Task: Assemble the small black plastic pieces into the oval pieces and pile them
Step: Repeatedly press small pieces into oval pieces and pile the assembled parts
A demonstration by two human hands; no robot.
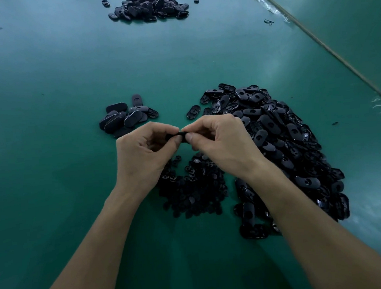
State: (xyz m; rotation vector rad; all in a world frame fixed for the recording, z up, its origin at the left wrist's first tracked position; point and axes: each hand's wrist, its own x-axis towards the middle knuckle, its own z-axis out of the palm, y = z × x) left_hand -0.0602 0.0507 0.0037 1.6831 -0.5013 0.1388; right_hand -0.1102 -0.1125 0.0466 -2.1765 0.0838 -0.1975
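1. I hold one black piece [177, 136] above the table [45, 86]. My left grip [144, 147] and right grip [218, 138] each pinch an end between thumb and forefinger. My fingers hide most of it, so I cannot tell its shape.
2. Four black heaps lie on the smooth green table.
3. Just under my wrists is the heap of small pieces [195, 189], tiny, rounded and dull.
4. On my right is the largest heap [275, 143], made of glossy oval plastic shells, many with a round hole.
5. Beyond my left grip is a small stack [124, 117] of roughly a dozen smooth-faced ovals.
6. A far heap [150, 6] lies well apart at the top.
7. One loose oval [193, 112] lies alone just beyond my fingers.
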